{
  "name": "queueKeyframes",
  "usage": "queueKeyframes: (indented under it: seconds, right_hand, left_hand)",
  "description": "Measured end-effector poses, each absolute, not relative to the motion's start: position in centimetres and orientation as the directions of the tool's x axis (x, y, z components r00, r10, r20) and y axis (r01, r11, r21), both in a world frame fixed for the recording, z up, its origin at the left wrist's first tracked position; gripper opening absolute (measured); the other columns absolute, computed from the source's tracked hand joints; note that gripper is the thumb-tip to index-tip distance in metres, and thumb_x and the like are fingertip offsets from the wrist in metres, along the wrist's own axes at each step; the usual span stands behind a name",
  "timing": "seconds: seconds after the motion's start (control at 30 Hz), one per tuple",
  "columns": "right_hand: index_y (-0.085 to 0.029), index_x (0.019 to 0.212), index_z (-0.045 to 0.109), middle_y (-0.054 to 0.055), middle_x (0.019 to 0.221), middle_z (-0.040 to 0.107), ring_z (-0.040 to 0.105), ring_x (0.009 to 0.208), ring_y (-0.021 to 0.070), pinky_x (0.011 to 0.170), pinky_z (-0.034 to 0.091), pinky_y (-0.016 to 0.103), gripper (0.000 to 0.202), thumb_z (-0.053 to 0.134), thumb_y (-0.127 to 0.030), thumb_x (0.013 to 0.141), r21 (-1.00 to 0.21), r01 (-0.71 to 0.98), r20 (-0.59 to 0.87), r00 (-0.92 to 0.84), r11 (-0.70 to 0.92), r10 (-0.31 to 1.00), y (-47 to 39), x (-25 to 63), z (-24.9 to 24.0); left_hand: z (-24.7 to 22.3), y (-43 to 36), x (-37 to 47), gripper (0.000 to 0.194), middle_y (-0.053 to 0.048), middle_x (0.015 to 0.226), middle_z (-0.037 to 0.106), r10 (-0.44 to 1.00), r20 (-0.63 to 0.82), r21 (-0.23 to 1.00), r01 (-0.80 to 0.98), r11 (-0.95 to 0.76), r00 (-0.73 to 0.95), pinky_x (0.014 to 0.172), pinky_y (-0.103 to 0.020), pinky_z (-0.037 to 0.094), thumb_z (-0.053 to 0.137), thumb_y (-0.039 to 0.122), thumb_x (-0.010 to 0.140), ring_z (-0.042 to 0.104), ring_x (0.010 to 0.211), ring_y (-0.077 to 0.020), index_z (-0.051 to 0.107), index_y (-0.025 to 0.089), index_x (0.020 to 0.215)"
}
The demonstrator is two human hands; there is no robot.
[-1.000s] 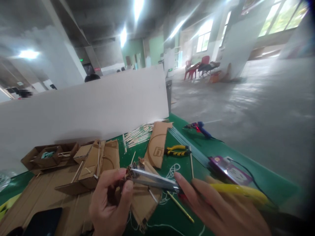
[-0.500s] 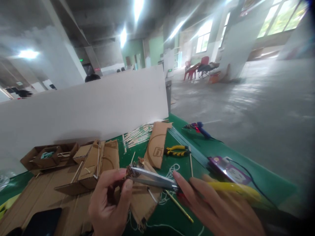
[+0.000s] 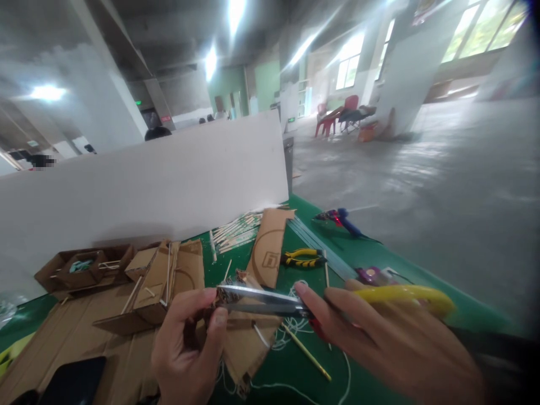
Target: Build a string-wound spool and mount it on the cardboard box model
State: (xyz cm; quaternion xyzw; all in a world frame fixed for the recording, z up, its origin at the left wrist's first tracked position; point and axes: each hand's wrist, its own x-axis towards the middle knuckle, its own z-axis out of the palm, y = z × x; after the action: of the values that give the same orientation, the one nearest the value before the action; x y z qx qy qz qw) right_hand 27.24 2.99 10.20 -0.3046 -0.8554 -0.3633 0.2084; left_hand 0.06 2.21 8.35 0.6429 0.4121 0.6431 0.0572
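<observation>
A small piece of corrugated cardboard [image 3: 220, 299] is pinched between the thumb and fingers of my left hand [image 3: 185, 343]. My right hand [image 3: 379, 343] grips a pair of scissors [image 3: 270, 296] with a yellow handle. The blades are slightly apart and point left, with their tips at the cardboard piece by my left fingertips. Whether the blades bite into it I cannot tell. Below the scissors lies a larger cardboard piece [image 3: 244, 349]. White string [image 3: 291, 332] and a yellow pencil-like stick [image 3: 307, 353] lie beside it.
Yellow-black pliers [image 3: 304, 258], a cardboard strip [image 3: 270, 247] and thin wooden sticks [image 3: 236, 233] lie behind my hands. Right of them are a glue gun [image 3: 341, 219] and a purple power strip [image 3: 371, 274]. Cardboard boxes [image 3: 169, 275] stand left, before a white panel [image 3: 169, 185].
The scissor tips have moved slightly left, further over the cardboard piece. The yellow handle has risen and now covers more of the power strip. My left hand stays almost still.
</observation>
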Motion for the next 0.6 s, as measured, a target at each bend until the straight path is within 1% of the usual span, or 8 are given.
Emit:
queueKeyframes:
  seconds: [0.1,0.23,0.3,0.4,0.5,0.6]
  right_hand:
    - [-0.014,0.139,0.051,0.003,0.085,0.064,0.054,0.056,0.0179,0.055,0.036,0.039,0.044,0.042,-0.014,0.095,0.495,0.674,0.567,-0.729,0.548,0.384,2.9,27.0,10.2]
    - [-0.011,0.139,0.050,0.006,0.090,0.065,0.059,0.062,0.0203,0.053,0.035,0.037,0.046,0.039,-0.014,0.095,0.481,0.687,0.573,-0.716,0.545,0.398,2.1,26.5,9.7]
    - [-0.012,0.139,0.050,0.006,0.089,0.065,0.056,0.058,0.0189,0.051,0.034,0.037,0.047,0.037,-0.012,0.094,0.470,0.702,0.583,-0.702,0.535,0.408,1.8,26.2,9.5]
    - [-0.012,0.140,0.050,0.006,0.088,0.064,0.050,0.052,0.0172,0.049,0.031,0.037,0.047,0.036,-0.014,0.095,0.459,0.719,0.579,-0.688,0.522,0.438,1.3,26.0,9.0]
    - [-0.012,0.142,0.048,0.007,0.090,0.063,0.052,0.055,0.0183,0.047,0.029,0.037,0.048,0.037,-0.016,0.095,0.443,0.734,0.567,-0.674,0.515,0.474,0.9,26.0,8.6]
    - [-0.011,0.144,0.044,0.008,0.091,0.062,0.055,0.058,0.0189,0.047,0.032,0.037,0.052,0.033,-0.011,0.094,0.435,0.719,0.539,-0.690,0.542,0.483,1.0,26.3,8.7]
  left_hand:
    - [8.4,2.1,0.2,0.025,0.001,0.093,0.068,0.613,0.768,0.618,0.462,-0.636,-0.183,0.071,-0.013,0.056,0.065,0.007,0.083,0.067,0.081,-0.0096,0.066,0.021,0.103]
    - [8.5,2.0,0.1,0.024,0.001,0.093,0.068,0.623,0.760,0.626,0.471,-0.622,-0.186,0.071,-0.012,0.056,0.064,0.007,0.084,0.069,0.080,-0.0091,0.065,0.022,0.103]
    - [8.5,2.1,0.0,0.022,0.001,0.092,0.068,0.620,0.762,0.623,0.476,-0.621,-0.188,0.071,-0.013,0.057,0.064,0.008,0.084,0.069,0.080,-0.0094,0.065,0.022,0.101]
    - [8.5,2.1,0.0,0.019,0.001,0.091,0.068,0.614,0.764,0.620,0.486,-0.616,-0.196,0.070,-0.014,0.056,0.065,0.010,0.084,0.068,0.079,-0.0100,0.066,0.022,0.100]
    - [8.6,2.1,0.1,0.017,0.000,0.091,0.068,0.613,0.763,0.624,0.482,-0.615,-0.206,0.067,-0.016,0.056,0.066,0.013,0.085,0.067,0.078,-0.0111,0.067,0.022,0.099]
    - [8.6,2.1,0.3,0.016,-0.001,0.093,0.067,0.618,0.755,0.638,0.464,-0.615,-0.218,0.067,-0.016,0.055,0.066,0.015,0.086,0.066,0.080,-0.0117,0.067,0.022,0.100]
